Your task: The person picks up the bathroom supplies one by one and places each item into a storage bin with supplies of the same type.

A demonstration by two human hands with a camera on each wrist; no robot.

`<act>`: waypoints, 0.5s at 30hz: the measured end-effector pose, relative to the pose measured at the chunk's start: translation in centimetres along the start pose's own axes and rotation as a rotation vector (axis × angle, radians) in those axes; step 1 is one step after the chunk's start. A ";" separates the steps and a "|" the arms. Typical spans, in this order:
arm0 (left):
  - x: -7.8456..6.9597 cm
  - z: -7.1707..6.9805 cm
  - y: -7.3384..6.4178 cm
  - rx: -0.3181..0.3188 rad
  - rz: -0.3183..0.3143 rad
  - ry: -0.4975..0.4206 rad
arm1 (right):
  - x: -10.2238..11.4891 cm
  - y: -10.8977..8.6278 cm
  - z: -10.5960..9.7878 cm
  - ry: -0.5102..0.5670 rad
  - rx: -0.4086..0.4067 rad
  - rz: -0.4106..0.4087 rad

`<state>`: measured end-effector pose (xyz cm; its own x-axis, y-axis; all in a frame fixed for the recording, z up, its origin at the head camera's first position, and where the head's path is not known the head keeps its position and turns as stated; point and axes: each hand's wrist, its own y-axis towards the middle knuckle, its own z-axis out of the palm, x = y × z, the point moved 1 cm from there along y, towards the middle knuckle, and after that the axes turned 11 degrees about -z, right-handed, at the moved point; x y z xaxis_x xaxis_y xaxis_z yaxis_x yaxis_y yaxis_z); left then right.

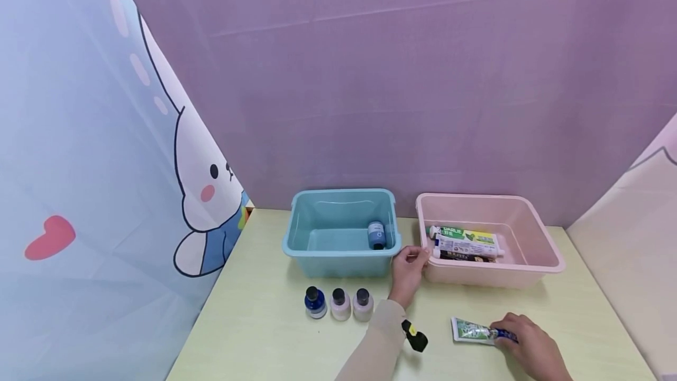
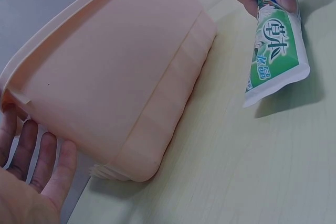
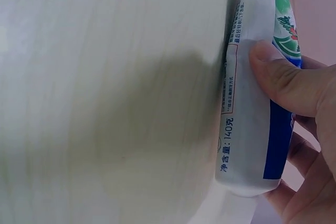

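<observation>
My right hand grips a green, white and blue toothpaste tube by its blue end, low over the table. In the right wrist view the thumb presses on the tube's printed white back. My left hand holds the near left corner of the pink basin at its rim. Its fingers lie against the basin's outer side in the left wrist view; the thumb's hold is partly hidden. Inside the basin, several toothpaste tubes lie together at the left.
A blue basin stands left of the pink one, with a blue bottle inside. In front of it stand a dark blue bottle and two pale pink bottles with black caps. A purple cloth hangs behind the table.
</observation>
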<state>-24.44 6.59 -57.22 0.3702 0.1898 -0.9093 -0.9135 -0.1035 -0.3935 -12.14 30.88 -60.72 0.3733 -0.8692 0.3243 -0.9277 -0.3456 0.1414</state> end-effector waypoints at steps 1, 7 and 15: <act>0.0 0.0 0.0 0.000 -0.001 0.002 | 0.0 0.0 0.0 -0.004 -0.007 -0.006; 0.0 0.0 -0.1 0.001 -0.001 0.009 | 0.0 0.0 0.1 -0.021 -0.078 -0.041; 0.0 0.0 0.0 -0.005 -0.006 -0.001 | 0.0 0.1 -0.1 -0.033 -0.134 -0.067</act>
<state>-24.43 6.55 -57.18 0.3753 0.1915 -0.9069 -0.9106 -0.1069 -0.3993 -12.27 30.85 -60.65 0.4313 -0.8579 0.2792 -0.8904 -0.3547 0.2854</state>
